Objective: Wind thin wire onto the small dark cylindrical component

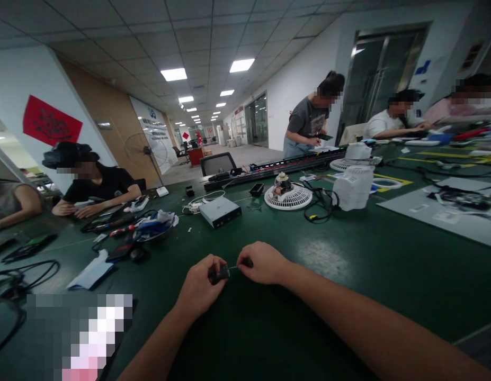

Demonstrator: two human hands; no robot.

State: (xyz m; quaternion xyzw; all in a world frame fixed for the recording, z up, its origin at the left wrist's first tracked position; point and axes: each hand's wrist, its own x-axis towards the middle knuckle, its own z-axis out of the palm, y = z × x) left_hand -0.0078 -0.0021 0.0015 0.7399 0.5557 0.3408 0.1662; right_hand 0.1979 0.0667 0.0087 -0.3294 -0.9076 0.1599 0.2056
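Note:
My left hand (200, 288) is closed around a small black block-like part (219, 273), held just above the green table. My right hand (265, 263) pinches a tool with a thin metal shaft (234, 267), which points left at the black part. Whether the shaft's tip touches the part or enters it is too small to see. Something dark shows among the right fingers, but its shape is mostly hidden. Beyond both hands lies a grey optical disc drive (220, 210).
A white fan grille with a motor (288, 196) and a white plastic housing (353, 188) stand beyond my right hand. Cables, tools and a blue cloth (153, 226) clutter the left. A blurred-out device (98, 338) lies at front left. Several people sit or stand around the table.

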